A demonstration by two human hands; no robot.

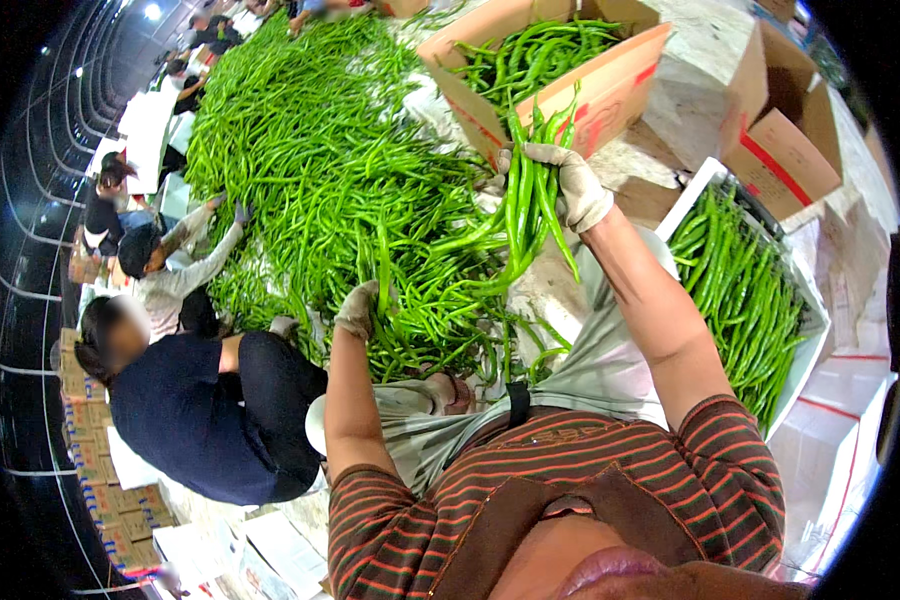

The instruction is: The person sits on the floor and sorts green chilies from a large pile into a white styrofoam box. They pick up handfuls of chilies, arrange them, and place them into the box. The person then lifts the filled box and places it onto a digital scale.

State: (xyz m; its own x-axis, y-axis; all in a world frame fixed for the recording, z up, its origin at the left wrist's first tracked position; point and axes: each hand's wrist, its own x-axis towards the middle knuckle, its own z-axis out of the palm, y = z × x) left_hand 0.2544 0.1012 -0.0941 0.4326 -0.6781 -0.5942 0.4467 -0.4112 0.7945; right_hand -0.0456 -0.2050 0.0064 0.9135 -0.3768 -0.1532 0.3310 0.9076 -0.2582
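Observation:
A gloved right hand, my right hand (pixel 574 184), grips a bunch of long green chili peppers (pixel 523 199) by the stem end, with the tips hanging down. My left hand (pixel 360 309), also gloved, is at the near edge of a large heap of green chilies (pixel 330 165). One upright chili (pixel 383 262) is held between its thumb and fingers; the fingertips are partly hidden among the peppers. Just beyond my right hand stands an open cardboard box (pixel 615 101) with loose chilies inside. To the right of my right forearm, a white foam box (pixel 690 196) holds chilies laid lengthwise in rows.
A co-worker in dark clothes (pixel 195 420) crouches close on my left. Another person in a light top (pixel 184 277) reaches into the heap farther along. A second open cardboard box (pixel 787 157) stands at right. Stacked cartons (pixel 105 457) line the far left.

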